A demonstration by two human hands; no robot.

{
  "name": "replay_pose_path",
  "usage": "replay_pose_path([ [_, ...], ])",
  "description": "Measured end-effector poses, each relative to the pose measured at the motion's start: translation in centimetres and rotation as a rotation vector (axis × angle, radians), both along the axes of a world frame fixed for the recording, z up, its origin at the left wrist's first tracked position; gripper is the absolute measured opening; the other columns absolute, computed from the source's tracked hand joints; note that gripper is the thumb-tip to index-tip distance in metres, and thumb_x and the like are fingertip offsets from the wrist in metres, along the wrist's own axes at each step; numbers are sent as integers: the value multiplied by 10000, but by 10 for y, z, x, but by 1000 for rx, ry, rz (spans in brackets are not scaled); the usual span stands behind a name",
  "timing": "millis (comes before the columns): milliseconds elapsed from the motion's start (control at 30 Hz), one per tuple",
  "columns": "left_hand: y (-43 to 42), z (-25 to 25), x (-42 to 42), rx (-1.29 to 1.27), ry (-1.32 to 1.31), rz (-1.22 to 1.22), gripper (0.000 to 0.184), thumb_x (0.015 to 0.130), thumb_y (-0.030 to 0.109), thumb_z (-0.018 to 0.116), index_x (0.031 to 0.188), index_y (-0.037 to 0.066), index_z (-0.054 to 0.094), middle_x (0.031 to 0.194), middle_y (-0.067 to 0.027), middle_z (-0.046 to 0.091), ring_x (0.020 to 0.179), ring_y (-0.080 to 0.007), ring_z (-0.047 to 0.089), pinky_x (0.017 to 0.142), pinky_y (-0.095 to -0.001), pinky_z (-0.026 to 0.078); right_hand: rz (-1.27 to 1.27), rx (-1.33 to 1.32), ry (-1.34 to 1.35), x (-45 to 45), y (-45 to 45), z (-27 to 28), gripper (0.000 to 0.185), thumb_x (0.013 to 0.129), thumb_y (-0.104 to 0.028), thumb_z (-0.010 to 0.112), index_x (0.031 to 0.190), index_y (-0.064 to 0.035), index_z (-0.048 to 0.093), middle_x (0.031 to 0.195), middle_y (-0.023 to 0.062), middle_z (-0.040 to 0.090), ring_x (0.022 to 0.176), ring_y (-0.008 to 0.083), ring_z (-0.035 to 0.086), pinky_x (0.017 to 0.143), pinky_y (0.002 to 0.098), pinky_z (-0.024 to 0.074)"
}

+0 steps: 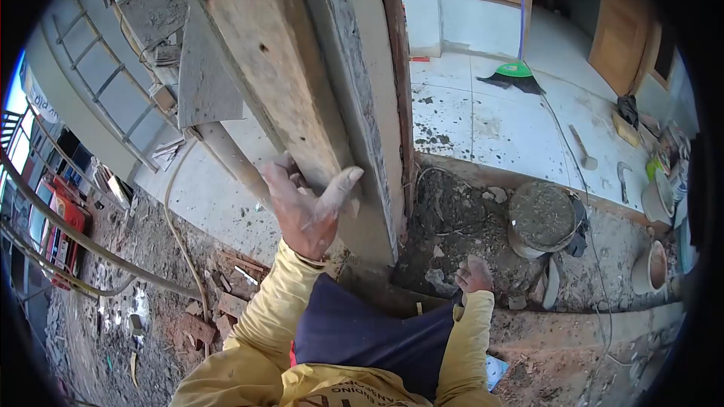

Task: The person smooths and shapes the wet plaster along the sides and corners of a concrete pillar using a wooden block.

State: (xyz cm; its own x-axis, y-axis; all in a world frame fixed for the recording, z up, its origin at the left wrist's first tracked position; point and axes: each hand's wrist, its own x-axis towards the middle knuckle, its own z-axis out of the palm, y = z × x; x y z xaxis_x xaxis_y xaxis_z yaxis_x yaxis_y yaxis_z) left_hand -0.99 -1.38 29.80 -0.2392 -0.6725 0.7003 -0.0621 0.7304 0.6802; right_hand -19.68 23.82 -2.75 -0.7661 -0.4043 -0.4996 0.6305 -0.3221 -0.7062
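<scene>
Plank (275, 68) above left hand (307, 209), lower end clasped; right hand (474, 275) half-curled, contents unclear.

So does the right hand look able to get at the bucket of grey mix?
Probably yes: the right hand looks empty and nothing visibly blocks the way to the bucket, though stooping may be needed.

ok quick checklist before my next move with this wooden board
1. Left hand gripping the wooden board: ok, thumb and fingers span its lower end.
2. Right hand off the board: ok, lowered and apart from it.
3. Board flush against the plastered column: cannot tell from this angle.
4. Bucket upright: ok, grey mix near the rim.
5. Ground clear: not ok, broken bricks lie to your left.
</scene>
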Motion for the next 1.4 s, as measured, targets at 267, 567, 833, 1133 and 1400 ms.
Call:
replay_pose_path([
  [267, -16, 157, -13, -360, 171, 66, 719, 732, 502, 862, 1016, -55, 509, 1000, -157, 563, 852, -229, 610, 740, -340, 522, 24, 98, -5, -8, -11, -7, 245, 931, -210, 649, 1150, -116, 595, 874, 66, 677, 641, 182, 621, 558, 336, 518],
  [567, 8, -196, 13, 235, -297, 28, 743, 734, 369, 884, 1113, -73, 422, 1039, -257, 525, 946, -376, 564, 825, -444, 472, 14, 170, 34, -14, -14, -10, 253, 929, -197, 643, 1138, -66, 589, 830, 86, 639, 606, 179, 588, 499, 313, 463],
  [833, -1, -66, 9, -70, -199, 33, 726, 740, 330, 876, 1162, -62, 434, 1102, -221, 538, 991, -338, 567, 871, -432, 475, 146, 312, 102, -29, -23, -41, 142, 944, -213, 553, 989, -78, 562, 771, 103, 581, 625, 249, 578, 531, 405, 475],
  [1133, -41, 307, -12, -494, 205, 36, 725, 817, 514, 772, 1012, -110, 458, 969, -305, 580, 906, -385, 608, 823, -437, 498, 215, 412, 158, -30, -46, -46, 171, 915, -176, 549, 961, -36, 634, 741, 111, 634, 600, 240, 642, 487, 380, 509],
  [1400, -36, 362, 1, -360, 71, -110, 763, 831, 481, 771, 1085, -140, 409, 986, -324, 617, 831, -349, 707, 724, -350, 599, 275, 544, 241, -20, -56, -27, 146, 913, -149, 529, 921, -18, 593, 744, 118, 615, 573, 248, 617, 490, 390, 499],
])
